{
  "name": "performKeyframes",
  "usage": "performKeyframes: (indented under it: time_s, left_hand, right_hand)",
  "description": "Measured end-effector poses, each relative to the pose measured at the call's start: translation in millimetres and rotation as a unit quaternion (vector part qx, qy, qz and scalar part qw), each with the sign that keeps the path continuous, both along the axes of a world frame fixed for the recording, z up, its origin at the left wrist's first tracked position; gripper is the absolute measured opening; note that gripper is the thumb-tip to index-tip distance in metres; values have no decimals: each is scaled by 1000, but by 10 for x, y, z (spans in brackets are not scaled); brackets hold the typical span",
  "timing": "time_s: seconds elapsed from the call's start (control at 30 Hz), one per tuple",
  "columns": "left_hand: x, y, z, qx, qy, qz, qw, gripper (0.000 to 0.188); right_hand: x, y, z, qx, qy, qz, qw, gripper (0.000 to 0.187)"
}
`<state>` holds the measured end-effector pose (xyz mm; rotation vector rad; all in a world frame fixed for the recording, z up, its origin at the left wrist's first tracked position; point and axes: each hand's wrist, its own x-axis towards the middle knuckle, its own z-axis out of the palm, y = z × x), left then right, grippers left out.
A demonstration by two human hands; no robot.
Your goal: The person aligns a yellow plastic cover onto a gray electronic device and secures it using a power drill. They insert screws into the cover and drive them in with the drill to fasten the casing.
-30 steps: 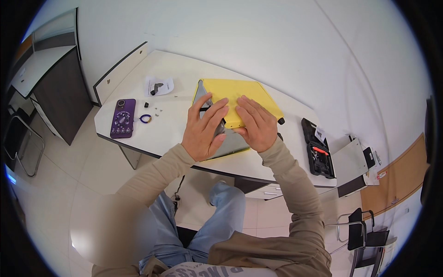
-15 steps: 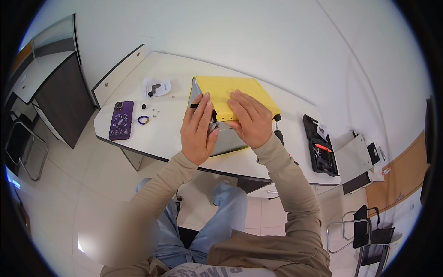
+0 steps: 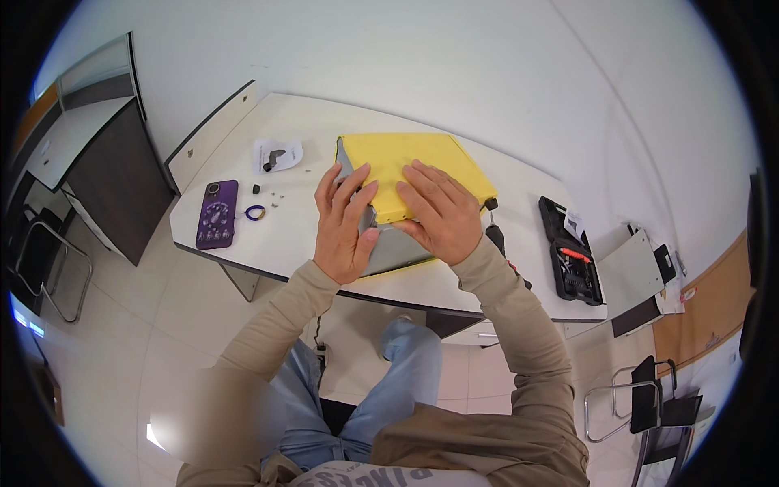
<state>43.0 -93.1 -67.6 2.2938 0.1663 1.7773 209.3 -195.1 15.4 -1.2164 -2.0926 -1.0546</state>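
A boxy case with a yellow cover (image 3: 422,150) and grey sides stands on the white desk. My right hand (image 3: 442,215) lies on the cover, its fingers stretched flat over the top and the thumb at the near edge. At the case's left near corner is my left hand (image 3: 346,231), fingers apart and pointing up along the grey side. Part of that corner is hidden behind the left hand. A dark screwdriver-like tool (image 3: 497,239) with some red on it lies just right of the case.
On the left of the desk (image 3: 284,235) are a purple phone (image 3: 217,214), a dark blue ring-shaped item (image 3: 255,213), a small black cap (image 3: 256,188), tiny loose pieces and a paper sheet (image 3: 288,154). An open black tool case (image 3: 570,264) lies near the right edge. Walls stand behind.
My left hand has spread its fingers and shifted slightly left; the black strip that stuck out past its fingers no longer shows. My right hand stays on the cover. The view has shifted slightly.
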Motion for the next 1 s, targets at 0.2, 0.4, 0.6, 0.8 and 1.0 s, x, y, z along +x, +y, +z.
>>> performKeyframes:
  time_s: [0.2,0.4,0.6,0.8,1.0]
  left_hand:
    - [32,20,-22,21,-18,25,999,52]
    - [41,68,18,34,-9,5,999,52]
    - [93,54,-12,49,-22,31,998,50]
    - [133,12,0,32,-39,9,999,50]
    - [141,-67,31,-8,-42,4,999,48]
  right_hand:
    - [-2,-16,9,-14,21,3,1000,50]
    - [-41,-34,43,-37,70,-2,997,50]
    - [-38,-9,18,-36,99,5,994,50]
    - [-47,-33,33,-42,107,2,993,52]
    - [-60,-58,36,-51,110,-4,993,54]
